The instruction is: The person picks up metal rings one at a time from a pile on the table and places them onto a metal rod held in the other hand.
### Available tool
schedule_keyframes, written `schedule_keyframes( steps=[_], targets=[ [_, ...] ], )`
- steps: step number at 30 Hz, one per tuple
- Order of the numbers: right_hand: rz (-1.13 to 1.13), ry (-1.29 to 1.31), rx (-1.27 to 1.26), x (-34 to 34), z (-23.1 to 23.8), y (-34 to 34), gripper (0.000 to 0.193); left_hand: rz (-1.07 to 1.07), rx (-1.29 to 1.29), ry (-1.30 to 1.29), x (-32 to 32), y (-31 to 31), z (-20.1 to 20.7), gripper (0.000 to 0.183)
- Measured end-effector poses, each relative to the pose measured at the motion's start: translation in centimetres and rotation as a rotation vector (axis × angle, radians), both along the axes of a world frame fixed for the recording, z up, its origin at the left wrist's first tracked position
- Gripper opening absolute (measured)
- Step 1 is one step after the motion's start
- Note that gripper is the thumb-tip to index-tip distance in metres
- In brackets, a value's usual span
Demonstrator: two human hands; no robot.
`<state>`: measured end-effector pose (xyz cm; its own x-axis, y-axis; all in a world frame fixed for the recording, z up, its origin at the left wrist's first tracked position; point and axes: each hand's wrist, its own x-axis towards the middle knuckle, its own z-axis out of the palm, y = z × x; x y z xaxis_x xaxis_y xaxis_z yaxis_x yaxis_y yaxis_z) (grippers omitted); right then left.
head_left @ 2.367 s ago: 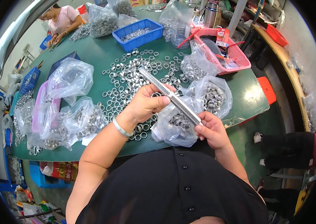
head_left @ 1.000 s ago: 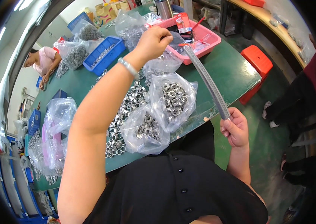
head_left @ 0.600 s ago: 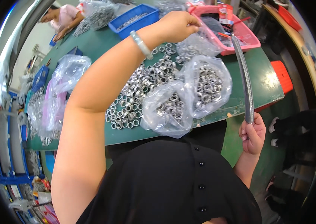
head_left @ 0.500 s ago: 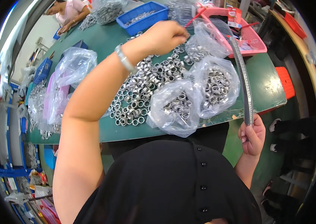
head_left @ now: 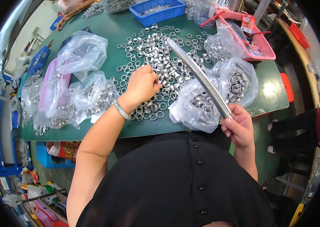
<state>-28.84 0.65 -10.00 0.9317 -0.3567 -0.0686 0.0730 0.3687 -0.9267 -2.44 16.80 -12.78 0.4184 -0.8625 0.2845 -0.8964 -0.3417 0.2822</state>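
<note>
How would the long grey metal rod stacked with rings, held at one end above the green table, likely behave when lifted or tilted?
The long grey rod stacked with metal rings would probably feel stiff but heavy for its thickness, since it looks packed with rings along its length. Gripped only at its lower end by the right hand, it may sag or pull downward. If its far end dipped, rings might slide off onto the green table.

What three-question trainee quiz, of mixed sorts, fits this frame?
1. True or false: the right hand grips the lower end of the long rod stacked with metal rings.
2. The left hand rests on: A) the blue bin B) the loose metal rings C) the pink tray
3. The table top is what colour?

Key: 1 true; 2 B; 3 green.
</note>
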Motion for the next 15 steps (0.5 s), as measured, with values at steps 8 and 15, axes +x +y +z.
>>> schedule_keyframes(
  steps=[8,15],
  targets=[
    [0.026,0.104,-0.054,0.8,0.2,1.1,0.024,0.024,-0.618,1.346,1.3,0.8,-0.2,0.011],
    [0.077,0.156,-0.090,1.4,0.2,1.2,0.022,-0.134,-0.822,1.857,1.0,2.1,1.7,0.024]
  ],
)
